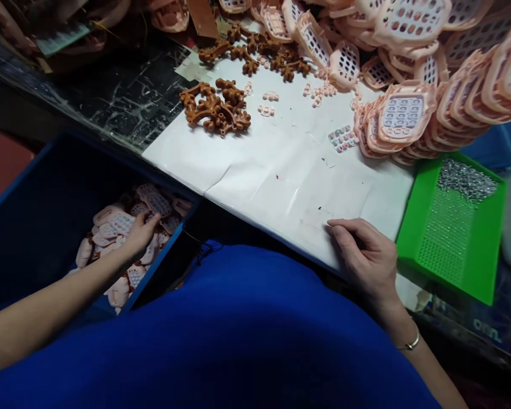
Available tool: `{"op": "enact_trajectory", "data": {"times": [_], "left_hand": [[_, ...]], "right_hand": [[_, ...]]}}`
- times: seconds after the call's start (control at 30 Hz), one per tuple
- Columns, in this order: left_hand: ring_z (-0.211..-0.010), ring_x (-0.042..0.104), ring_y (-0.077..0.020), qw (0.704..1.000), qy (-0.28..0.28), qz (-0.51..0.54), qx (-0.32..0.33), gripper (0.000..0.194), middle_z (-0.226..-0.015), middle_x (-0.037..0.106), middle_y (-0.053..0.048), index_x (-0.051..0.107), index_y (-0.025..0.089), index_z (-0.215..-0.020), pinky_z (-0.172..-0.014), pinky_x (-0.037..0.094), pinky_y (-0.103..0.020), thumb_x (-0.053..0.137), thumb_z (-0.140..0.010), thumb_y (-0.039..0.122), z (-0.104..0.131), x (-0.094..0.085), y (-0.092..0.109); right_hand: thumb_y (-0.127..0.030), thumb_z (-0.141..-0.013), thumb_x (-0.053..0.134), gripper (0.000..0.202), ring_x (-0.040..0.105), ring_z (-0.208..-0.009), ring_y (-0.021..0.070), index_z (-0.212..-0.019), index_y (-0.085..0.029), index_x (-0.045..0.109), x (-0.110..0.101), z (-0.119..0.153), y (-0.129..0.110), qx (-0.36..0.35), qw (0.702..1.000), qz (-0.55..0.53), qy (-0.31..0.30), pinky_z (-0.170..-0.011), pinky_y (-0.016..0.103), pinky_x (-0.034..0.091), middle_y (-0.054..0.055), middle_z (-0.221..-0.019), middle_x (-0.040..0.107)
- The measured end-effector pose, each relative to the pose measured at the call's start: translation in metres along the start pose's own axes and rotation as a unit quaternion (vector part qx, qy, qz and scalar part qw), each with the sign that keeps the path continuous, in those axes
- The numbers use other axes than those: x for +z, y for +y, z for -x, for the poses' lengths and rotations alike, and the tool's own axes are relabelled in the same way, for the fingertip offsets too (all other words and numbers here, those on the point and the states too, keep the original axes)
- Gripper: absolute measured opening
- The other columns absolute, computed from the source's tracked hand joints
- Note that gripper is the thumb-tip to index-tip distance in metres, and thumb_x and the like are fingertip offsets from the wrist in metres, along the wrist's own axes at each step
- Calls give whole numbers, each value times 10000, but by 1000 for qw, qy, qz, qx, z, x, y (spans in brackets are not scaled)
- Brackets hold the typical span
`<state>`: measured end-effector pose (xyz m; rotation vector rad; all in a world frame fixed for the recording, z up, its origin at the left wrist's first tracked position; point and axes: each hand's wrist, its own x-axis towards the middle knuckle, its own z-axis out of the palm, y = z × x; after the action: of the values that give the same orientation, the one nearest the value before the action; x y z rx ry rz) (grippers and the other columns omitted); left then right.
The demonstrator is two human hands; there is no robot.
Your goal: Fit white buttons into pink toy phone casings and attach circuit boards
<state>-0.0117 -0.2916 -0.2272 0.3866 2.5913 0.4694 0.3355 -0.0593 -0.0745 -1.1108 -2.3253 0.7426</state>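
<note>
My left hand reaches down into a blue bin on the left, over a heap of pale pink toy shells with printed keypads. Its thumb and forefinger are apart, close to one pink toy shell; the other fingers are partly hidden. At the front edge of the white-covered table rests my right hand, its thumb and forefinger tips drawn together and the rest curled under. Nothing shows between them. A sheet of small round stickers lies farther up the table.
Brown plastic parts lie in a pile at the back left, with small pink pieces beside them. Stacked pink shells stand at the back right. A green tray on the right holds metal screws.
</note>
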Motion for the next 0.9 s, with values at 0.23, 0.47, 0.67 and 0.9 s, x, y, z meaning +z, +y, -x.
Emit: {"op": "enact_trajectory", "data": {"times": [0.23,0.47,0.67,0.9], "left_hand": [[-981,614,-219,996,-75,17,-34,331,-1144,608,-93,577,149,-1158,-827,530,-430,563,-906,363,22,13,31],[-1018,604,-225,998,-56,-15,-25,305,-1155,605,-95,585,148,-1143,-857,517,-446,569,-905,338,21,14,32],[-966,616,-211,998,-50,-26,27,295,-1119,616,-86,590,149,-1128,-820,532,-419,563,-908,345,24,15,32],[-933,620,-197,996,-44,-35,68,272,-1088,621,-81,595,150,-1104,-798,537,-400,563,-909,338,20,16,30]], "right_hand": [[-249,-876,561,137,632,-671,120,-830,-207,683,-2,-1,1,2,1000,-6,-13,-619,248,507,12,-770,699],[-283,-872,558,161,641,-672,130,-825,-202,689,-1,-2,1,16,1000,-22,-13,-623,251,517,17,-767,705],[-305,-874,546,200,651,-661,136,-818,-182,693,0,-4,4,-9,999,-50,-4,-630,246,523,30,-750,711],[-296,-884,511,223,669,-673,144,-794,-192,686,0,-5,4,-28,997,-68,6,-654,249,538,31,-755,718]]}}
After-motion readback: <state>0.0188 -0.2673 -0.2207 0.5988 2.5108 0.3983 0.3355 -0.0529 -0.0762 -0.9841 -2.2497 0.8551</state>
